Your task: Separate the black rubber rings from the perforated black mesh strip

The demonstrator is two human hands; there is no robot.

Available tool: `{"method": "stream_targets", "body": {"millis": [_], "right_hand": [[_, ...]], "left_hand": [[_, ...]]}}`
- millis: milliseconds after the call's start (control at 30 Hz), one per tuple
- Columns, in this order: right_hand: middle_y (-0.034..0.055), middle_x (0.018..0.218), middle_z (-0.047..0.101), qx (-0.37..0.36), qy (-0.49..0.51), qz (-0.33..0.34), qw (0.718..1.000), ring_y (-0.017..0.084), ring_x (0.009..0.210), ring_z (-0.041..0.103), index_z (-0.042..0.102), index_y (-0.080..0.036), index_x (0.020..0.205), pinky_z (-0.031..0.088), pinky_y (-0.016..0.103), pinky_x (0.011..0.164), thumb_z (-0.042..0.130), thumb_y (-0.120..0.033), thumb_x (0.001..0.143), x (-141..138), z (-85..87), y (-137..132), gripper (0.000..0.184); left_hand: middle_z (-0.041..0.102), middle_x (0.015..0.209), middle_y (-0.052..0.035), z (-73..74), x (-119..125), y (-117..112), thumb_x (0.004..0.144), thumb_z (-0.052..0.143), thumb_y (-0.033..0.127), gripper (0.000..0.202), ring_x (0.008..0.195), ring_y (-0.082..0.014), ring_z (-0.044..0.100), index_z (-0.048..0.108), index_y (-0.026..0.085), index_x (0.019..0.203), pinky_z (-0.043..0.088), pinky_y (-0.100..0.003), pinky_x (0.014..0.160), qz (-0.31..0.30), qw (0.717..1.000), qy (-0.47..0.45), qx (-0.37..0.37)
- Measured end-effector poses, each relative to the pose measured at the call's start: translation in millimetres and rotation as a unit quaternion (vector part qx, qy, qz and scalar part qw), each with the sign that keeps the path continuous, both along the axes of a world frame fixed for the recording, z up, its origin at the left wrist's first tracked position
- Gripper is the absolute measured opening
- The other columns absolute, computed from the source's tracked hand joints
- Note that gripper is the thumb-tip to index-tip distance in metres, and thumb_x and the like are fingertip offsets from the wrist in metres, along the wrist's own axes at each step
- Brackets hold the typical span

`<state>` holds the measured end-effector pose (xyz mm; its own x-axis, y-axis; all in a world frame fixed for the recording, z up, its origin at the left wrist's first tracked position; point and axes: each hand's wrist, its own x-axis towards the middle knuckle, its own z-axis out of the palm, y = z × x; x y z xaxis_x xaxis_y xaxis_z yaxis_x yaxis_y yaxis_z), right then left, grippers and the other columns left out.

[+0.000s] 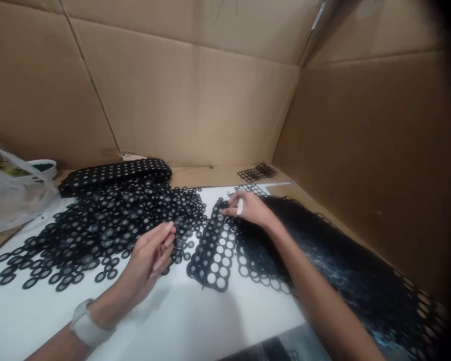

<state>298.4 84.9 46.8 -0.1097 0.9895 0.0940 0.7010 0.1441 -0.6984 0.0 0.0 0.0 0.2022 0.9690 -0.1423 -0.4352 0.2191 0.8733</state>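
A black perforated strip (223, 255) lies on the white board. Its left rows of holes have grey-centred discs in them, while white shows through the right rows. At the strip's far end is my right hand (248, 206), with white tape round one finger. Its thumb and fingertips are bent together at the holes, and whatever is between them is too small to make out. My left hand (154, 253) hovers at the near right edge of a heap of small black rings with grey centres (108, 225). Its fingers are pressed together, and their contents are hidden.
Black perforated sheets (346, 265) are piled along the right. A rolled dotted black strip (116, 173) lies behind the heap. At far left are a clear plastic bag (11, 195) and a white tub (47, 170). Cardboard walls (184, 100) enclose the back and right.
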Motion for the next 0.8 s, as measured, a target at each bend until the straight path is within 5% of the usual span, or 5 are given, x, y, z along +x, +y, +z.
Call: {"method": "stream_targets", "body": {"millis": [167,300,400,500,800], "right_hand": [[0.0058,0.100,0.076,0.082,0.189,0.049,0.977,0.020,0.079,0.067,0.066,-0.020,0.092,0.051,0.032,0.072,0.093,-0.039,0.069,-7,-2.0,1,0.039],[0.0074,0.106,0.078,0.120,0.282,0.105,0.946,0.022,0.091,0.072,0.063,-0.022,0.088,0.058,0.039,0.086,0.093,-0.035,0.074,-27,2.7,-12,0.036],[0.0065,0.108,0.078,0.129,0.316,0.147,0.928,0.021,0.094,0.075,0.063,-0.022,0.088,0.060,0.039,0.090,0.093,-0.032,0.078,-45,5.9,-28,0.033],[0.0060,0.106,0.080,0.115,0.326,0.186,0.920,0.021,0.094,0.076,0.064,-0.023,0.088,0.062,0.039,0.089,0.090,-0.029,0.083,-58,6.2,-41,0.027],[0.0073,0.118,0.083,0.113,0.317,0.202,0.919,0.024,0.106,0.078,0.069,-0.023,0.089,0.059,0.040,0.090,0.092,-0.031,0.082,-59,12.5,-46,0.025]], "left_hand": [[0.033,0.053,0.0135,0.4,0,-1,0.094,0.083,0.043,0.034,0.038,-0.0045,0.022,0.062,0.026,0.114,0.026,-0.012,0.033,0.001,0.998,0.052,0.044],[0.065,0.085,0.0040,0.4,1,0,0.092,0.084,0.047,0.043,0.050,-0.0063,0.050,0.064,0.027,0.125,0.035,-0.015,0.035,0.042,0.981,0.154,0.112],[0.071,0.124,-0.0049,1.6,0,1,0.094,0.081,0.051,0.050,0.095,-0.0157,0.072,0.068,0.028,0.136,0.059,-0.020,0.067,0.066,0.951,0.249,0.173],[0.071,0.136,-0.0061,2.5,-1,1,0.098,0.077,0.052,0.047,0.128,-0.0230,0.066,0.072,0.028,0.138,0.056,-0.028,0.103,0.075,0.932,0.290,0.202],[0.079,0.124,-0.0082,1.9,1,0,0.101,0.074,0.046,0.034,0.114,-0.0261,0.074,0.076,0.021,0.123,0.059,-0.035,0.101,0.096,0.959,0.181,0.194]]}}
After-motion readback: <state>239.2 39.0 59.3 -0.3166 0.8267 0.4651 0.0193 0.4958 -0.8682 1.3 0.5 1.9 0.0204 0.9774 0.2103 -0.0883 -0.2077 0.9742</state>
